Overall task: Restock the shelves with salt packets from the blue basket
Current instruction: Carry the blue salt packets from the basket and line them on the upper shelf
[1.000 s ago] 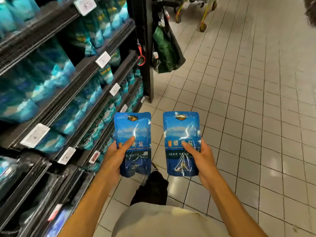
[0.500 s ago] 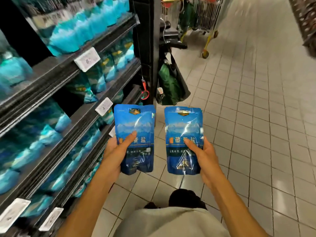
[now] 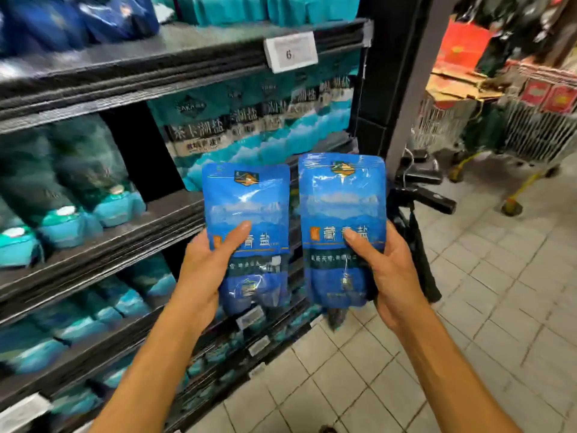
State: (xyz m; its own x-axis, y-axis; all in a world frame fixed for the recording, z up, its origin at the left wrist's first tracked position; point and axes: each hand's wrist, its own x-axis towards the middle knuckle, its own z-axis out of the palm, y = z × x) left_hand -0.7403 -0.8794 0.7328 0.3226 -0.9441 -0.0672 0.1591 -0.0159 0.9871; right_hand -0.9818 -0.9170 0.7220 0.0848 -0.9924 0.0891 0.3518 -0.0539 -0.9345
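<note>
While upright, two salt packets: left hand [image 3: 199,270] grips one [image 3: 246,214], right hand [image 3: 390,276] other [image 3: 342,198].

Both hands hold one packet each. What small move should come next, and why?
Probably lift the left packet toward the top shelf, where blue bags look similar. The left hand is nearest; the shelf behind holds teal bags.

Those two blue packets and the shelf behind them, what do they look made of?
The left packet and right packet look like glossy plastic film: white glare streaks and fine creases cross their faces. The shelf looks like dark matte metal or plastic; its ribbed front edge shows no shine.
</note>
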